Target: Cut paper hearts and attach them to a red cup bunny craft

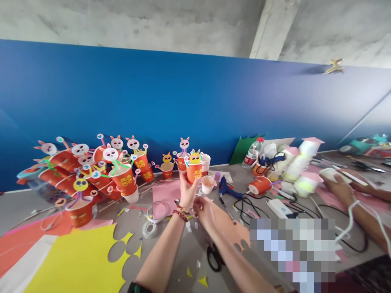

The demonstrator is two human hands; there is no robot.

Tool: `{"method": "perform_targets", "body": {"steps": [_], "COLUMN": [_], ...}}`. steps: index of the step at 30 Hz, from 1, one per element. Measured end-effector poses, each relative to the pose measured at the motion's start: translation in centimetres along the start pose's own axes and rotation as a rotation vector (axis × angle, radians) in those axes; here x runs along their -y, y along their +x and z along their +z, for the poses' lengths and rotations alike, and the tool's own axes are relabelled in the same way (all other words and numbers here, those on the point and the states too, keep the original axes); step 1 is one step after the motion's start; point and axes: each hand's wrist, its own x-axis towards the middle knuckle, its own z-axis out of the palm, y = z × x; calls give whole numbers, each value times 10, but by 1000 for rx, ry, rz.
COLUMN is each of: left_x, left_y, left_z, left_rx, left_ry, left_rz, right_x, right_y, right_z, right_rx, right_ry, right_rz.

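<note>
A blue partition (195,106) runs along the back of the table, with bare concrete wall (152,24) above it and a gold-coloured ornament (335,66) near its top edge at the right. Against it leans a jagged green sheet (240,151), just beside a red-capped bottle (251,154). Farther right stand pink-roofed white towers (308,150), with a white power strip (279,208) nearer the front.
</note>
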Motion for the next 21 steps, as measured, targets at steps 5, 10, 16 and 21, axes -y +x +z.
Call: {"method": "perform_targets", "body": {"steps": [5,10,16,21], "left_x": [1,8,-1,7], "left_y": [3,-2,4,1], "left_z": [0,4,-1,-2], "left_rx": [-5,14,4,6], "left_ry": [-19,-22,-63,-42], "left_rz": [-5,-47,-35,-64], "right_x": [7,15,10,11], "right_y": [5,20,3,15], "right_z": [-2,-15,-9,-15], "right_rx": [-24,-74,31,-45], "right_ry": [-68,-135,-197,-233], "right_rz": [-68,-110,-132,-128]}}
